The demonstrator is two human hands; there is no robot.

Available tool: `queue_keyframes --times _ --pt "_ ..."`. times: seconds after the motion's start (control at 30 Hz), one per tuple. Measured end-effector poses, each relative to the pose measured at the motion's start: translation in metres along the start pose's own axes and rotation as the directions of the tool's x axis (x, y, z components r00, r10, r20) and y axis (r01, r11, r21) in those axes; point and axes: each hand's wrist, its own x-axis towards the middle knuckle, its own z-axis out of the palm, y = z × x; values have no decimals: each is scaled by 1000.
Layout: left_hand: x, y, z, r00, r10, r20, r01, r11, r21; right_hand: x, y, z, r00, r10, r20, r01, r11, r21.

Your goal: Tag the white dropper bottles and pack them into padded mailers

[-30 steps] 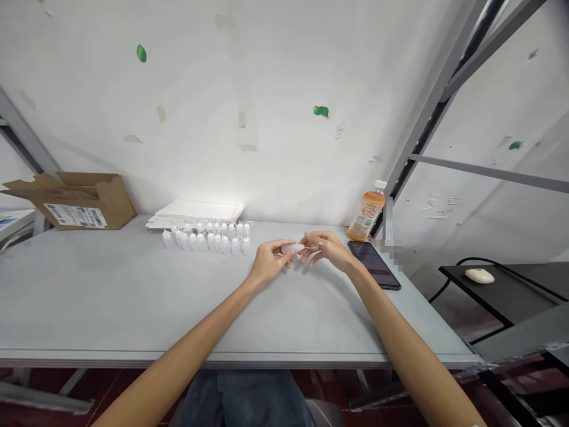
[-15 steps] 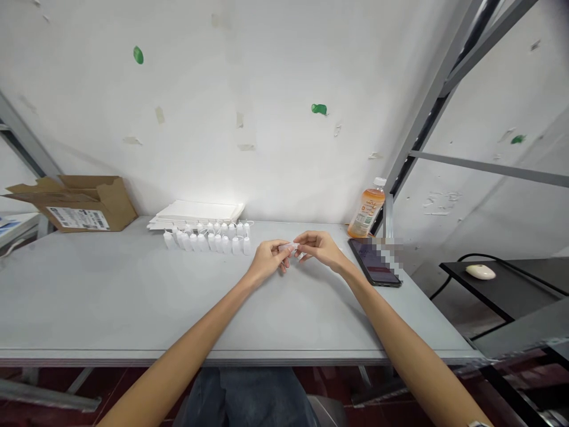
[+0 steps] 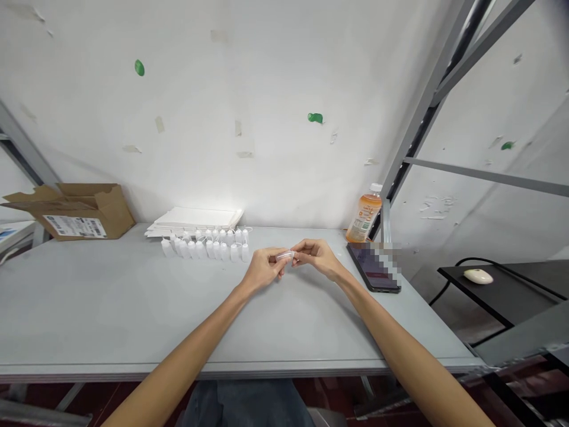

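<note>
Over the middle of the pale grey table [image 3: 111, 302], my left hand [image 3: 263, 268] and my right hand [image 3: 317, 258] meet. Their fingertips pinch a small translucent plastic piece [image 3: 284, 255], probably a little bottle or its cap; the fingers hide part of it. To the left of my hands stands a double row of small white plastic dropper bottles [image 3: 204, 249], with thin loops at their tops. My left hand is the nearer one to that row, though not touching it.
Behind the bottles lies a stack of white sheets or bags [image 3: 195, 219]. An open cardboard box [image 3: 77, 218] sits at the back left. An orange drink bottle [image 3: 368, 212] and a dark phone or tablet [image 3: 372, 268] are at the right. A black side shelf with a white mouse [image 3: 478, 276] stands beyond the table's right edge.
My hands have drawn closer together around the small plastic piece, and the fingers have shifted their grip. The view has tilted slightly upward, so the table sits lower in the frame.
</note>
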Motion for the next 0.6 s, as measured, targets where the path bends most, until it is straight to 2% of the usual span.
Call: queue_keyframes --times 0.27,0.37,0.5,0.6 --pt "-1 3 0 986 152 -70 -141 980 141 -1 1 0 998 43 -37 -39 995 92" --pt "-1 0 1 966 245 -82 -219 946 237 -1 2 -1 998 38 -43 -34 995 97" --pt "-1 -2 3 935 354 -40 -313 870 382 -1 -1 -3 998 47 -39 -44 995 94" --pt "2 2 3 943 330 -52 -293 891 347 0 -6 -5 998 26 -56 -22 997 70"
